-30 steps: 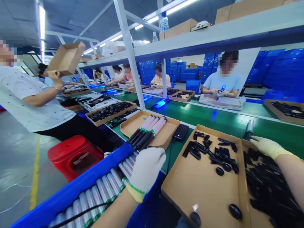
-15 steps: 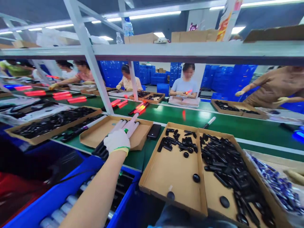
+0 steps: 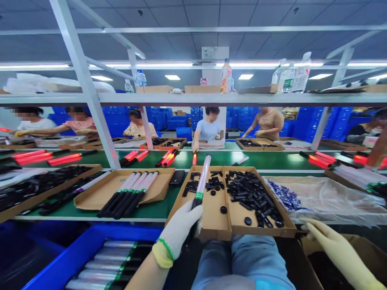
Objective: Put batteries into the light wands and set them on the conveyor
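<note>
My left hand (image 3: 183, 225), in a white knit glove, is wrapped round the black handle of a light stick (image 3: 203, 179) with a clear tube and green band. The stick points up and away over a cardboard tray (image 3: 208, 221) of small black parts. My right hand (image 3: 320, 233), in a pale yellow glove, is low at the right by the tray's corner, its fingertips close together; whether they hold anything is too small to tell. Several similar sticks lie side by side across a shallow cardboard box (image 3: 87, 195) on the left.
A blue bin (image 3: 84, 237) with more sticks is at the lower left. Small blue-wrapped pieces (image 3: 282, 195) lie on plastic at the right. Beyond, red lit sticks (image 3: 169, 157) rest on the green belt (image 3: 256, 159). A metal shelf (image 3: 181, 98) runs overhead; people sit opposite.
The view has turned right and up. My left hand has moved off the sticks in the box and now holds one stick near the middle. My right hand shows more fully.
</note>
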A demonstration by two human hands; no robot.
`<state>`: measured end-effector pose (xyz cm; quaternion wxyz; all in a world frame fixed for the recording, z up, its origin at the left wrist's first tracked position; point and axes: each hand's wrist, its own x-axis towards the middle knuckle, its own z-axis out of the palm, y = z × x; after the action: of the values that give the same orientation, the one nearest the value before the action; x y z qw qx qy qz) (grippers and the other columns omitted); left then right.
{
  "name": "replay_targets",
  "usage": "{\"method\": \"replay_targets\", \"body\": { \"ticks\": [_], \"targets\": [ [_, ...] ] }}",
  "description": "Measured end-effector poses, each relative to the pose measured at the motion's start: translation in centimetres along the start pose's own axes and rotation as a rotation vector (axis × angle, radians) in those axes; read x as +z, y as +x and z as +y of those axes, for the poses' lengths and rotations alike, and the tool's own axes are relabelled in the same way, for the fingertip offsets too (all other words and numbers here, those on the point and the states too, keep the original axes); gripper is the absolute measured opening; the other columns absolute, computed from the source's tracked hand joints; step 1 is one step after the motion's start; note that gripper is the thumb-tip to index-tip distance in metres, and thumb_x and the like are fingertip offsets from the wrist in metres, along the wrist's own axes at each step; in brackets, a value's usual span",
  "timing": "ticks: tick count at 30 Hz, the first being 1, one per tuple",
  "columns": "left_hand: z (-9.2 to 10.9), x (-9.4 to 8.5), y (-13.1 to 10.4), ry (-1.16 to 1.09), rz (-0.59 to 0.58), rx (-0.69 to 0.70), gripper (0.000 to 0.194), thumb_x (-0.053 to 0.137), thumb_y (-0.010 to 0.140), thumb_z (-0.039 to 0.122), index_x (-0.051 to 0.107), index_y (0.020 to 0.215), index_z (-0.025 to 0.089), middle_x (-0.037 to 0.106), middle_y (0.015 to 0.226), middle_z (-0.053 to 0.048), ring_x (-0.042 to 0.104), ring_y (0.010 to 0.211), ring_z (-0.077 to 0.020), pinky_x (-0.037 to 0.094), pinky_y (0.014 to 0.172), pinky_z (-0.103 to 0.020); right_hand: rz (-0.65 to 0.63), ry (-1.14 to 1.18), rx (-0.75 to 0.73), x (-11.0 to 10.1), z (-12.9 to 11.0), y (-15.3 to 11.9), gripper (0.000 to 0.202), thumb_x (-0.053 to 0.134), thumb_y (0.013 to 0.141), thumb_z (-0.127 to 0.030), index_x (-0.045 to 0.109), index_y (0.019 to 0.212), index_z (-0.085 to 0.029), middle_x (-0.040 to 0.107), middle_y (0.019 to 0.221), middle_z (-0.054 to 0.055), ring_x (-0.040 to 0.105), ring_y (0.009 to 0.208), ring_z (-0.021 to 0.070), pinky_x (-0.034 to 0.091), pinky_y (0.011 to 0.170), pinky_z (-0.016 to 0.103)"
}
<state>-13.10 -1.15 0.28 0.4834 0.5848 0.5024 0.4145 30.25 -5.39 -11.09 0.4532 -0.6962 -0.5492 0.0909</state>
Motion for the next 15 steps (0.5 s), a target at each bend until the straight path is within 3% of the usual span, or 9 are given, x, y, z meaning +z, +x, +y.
{"method": "replay_targets", "body": {
  "ticks": [3, 7, 10, 15],
  "targets": [
    [-0.3, 0.7, -0.8, -0.176, -0.020, -0.042, 0.031, 0.065, 0.077, 0.046, 0.047, 0.076, 0.021, 0.053, 0.056, 0.004, 0.048, 0.043, -0.0089, 0.039, 0.044, -0.020, -0.076, -0.080, -0.226, 1.2, -0.2, -1.9, 0.039, 0.053, 0.087, -0.050, 0.073, 0.110, -0.025, 0.070, 0.120, 0.007, 0.064, 0.114, 0.0267, 0.051, 0.100, 0.039],
    [-0.3, 1.4, -0.5, -0.298, 0.029, -0.137, 0.032, 0.072, 0.073, 0.045, 0.052, 0.078, 0.021, 0.054, 0.059, 0.005, 0.049, 0.041, -0.0083, 0.039, 0.043, -0.021, -0.081, -0.276, -0.545, 3.8, -2.8, -2.2, 0.040, 0.059, 0.089, -0.039, 0.064, 0.128, -0.029, 0.062, 0.133, 0.009, 0.059, 0.121, 0.0283, 0.048, 0.101, 0.047],
    [-0.3, 1.7, 0.5, -0.288, 0.029, -0.187, 0.033, 0.073, 0.073, 0.045, 0.053, 0.078, 0.020, 0.052, 0.055, 0.006, 0.046, 0.038, -0.0080, 0.038, 0.041, -0.021, -0.110, -0.366, -0.662, 6.4, -5.0, -1.1, 0.041, 0.062, 0.086, -0.027, 0.063, 0.127, -0.030, 0.065, 0.125, 0.007, 0.063, 0.112, 0.0262, 0.051, 0.095, 0.044],
    [-0.2, 1.5, 2.2, -0.274, 0.049, -0.216, 0.028, 0.077, 0.074, 0.042, 0.059, 0.079, 0.022, 0.058, 0.061, 0.001, 0.058, 0.048, -0.0144, 0.045, 0.044, -0.025, -0.156, -0.378, -0.772, 11.0, -6.1, 1.3, 0.011, 0.057, 0.087, -0.017, 0.064, 0.082, -0.024, 0.066, 0.080, 0.000, 0.064, 0.072, 0.0176, 0.046, 0.065, 0.028]
  ]
}}
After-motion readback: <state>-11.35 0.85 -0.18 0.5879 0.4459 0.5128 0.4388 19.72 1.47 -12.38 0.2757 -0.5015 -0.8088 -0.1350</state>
